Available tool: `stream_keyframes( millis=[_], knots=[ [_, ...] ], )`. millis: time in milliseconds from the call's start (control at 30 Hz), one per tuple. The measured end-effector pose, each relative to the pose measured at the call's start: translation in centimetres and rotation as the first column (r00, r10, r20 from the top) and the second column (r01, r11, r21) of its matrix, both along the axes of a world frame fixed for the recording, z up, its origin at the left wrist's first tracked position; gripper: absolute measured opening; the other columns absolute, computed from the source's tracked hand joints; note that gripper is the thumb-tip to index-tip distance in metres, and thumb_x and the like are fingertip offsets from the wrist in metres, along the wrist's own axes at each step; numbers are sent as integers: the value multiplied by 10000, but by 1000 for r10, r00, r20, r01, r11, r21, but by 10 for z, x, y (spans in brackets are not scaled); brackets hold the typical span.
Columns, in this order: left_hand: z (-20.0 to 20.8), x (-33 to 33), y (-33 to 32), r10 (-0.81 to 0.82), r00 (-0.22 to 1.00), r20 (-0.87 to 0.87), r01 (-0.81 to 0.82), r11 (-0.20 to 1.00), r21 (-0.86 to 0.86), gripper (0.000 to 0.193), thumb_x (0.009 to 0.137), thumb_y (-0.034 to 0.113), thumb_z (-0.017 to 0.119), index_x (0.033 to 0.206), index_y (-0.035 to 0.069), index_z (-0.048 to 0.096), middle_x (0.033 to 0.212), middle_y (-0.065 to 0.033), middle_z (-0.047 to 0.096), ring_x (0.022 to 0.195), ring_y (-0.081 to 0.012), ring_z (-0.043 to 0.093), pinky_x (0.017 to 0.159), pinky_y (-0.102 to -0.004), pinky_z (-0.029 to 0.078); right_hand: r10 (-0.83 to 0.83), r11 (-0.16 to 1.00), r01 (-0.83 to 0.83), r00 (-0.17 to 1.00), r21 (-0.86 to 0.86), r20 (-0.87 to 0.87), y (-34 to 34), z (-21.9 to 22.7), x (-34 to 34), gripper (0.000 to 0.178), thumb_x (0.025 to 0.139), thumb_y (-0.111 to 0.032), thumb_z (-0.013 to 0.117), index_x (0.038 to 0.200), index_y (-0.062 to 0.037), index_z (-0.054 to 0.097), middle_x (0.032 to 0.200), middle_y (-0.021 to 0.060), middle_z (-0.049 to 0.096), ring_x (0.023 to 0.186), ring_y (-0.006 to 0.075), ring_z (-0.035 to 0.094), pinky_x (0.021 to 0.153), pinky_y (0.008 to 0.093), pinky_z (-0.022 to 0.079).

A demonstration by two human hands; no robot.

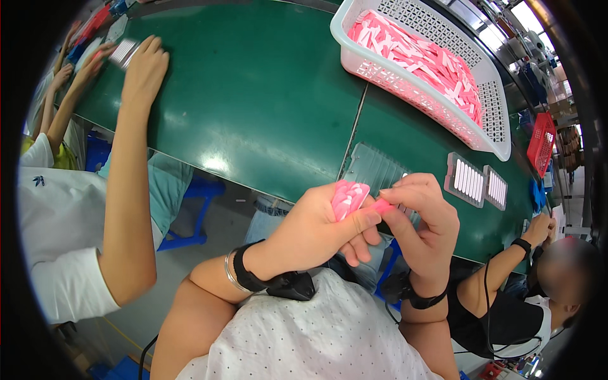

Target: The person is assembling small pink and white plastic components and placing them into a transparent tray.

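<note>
A small stack of pink strips (349, 197) was clasped in the left hand (316, 228), thumb pressed across its lower end; the right hand (421, 218) was pinched by its fingertips on a single pink strip (382, 205) at the stack's edge — both hands raised just above the near rim of the green desk (253, 95). Directly behind the hands, a clear ribbed tray (373, 168) lay on the desk; two smaller trays filled with white pieces (475, 182) sat near it to the right; a white basket (494, 101) heaped with more pink strips stood farther back. A co-worker's arm (130, 177) was stretched over the desk at the left; another person was seated at the lower right.

The step appeared to be the peeling of one strip off the stack; it would be done well, it was judged, if the stack were kept squeezed flat so that its neighbours did not fan out, and if the single strip were drawn off straight along its length — a sideways tug might bend it or drag a second one along.
</note>
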State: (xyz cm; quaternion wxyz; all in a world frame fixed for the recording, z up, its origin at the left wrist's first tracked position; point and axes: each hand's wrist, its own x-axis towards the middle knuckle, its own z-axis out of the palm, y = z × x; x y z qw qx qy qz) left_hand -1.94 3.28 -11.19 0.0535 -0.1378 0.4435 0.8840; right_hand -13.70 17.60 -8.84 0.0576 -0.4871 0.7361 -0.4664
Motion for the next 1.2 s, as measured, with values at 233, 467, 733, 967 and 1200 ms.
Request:
stream_keyframes(
  millis=[233,467,733,967,1200],
  knots=[
    [6,0,3,38,999,19,-38,999,31,310,992,164,510,1223,-41,488,987,-162,650,668,-176,678,582,-275,573,-55,997,65,980,-47,193,0,-9,0,258,855,3,633,1107,-38,672,912,65,712,869,171,587,748,275,459],
    [12,-5,6,146,988,57,-144,989,-34,328,1002,178,493,1226,-58,526,995,-176,659,737,-228,708,622,-291,597,-152,982,180,924,-49,350,4,-6,4,293,864,14,636,1156,-6,640,920,66,714,883,143,595,761,270,469],
    [6,-8,1,40,999,21,-39,999,-21,287,974,144,549,1175,-51,486,1000,-155,671,732,-203,703,612,-273,582,70,994,-44,958,-100,279,11,-3,-11,162,775,32,695,928,-21,684,834,44,689,756,156,595,718,291,465],
    [8,-3,-4,-88,995,38,87,996,33,284,977,132,541,1185,-52,479,980,-175,681,721,-215,706,593,-282,587,234,971,-217,950,-102,206,13,-2,-24,110,771,-4,699,855,-50,644,849,55,623,801,194,559,717,303,442],
    [6,-2,-2,121,991,50,-120,993,-12,268,980,128,538,1172,-52,486,980,-177,687,711,-227,711,583,-280,590,-147,968,138,989,210,27,15,-1,-39,100,782,-70,669,832,-53,584,944,84,511,926,244,478,855,339,361]
  ],
)
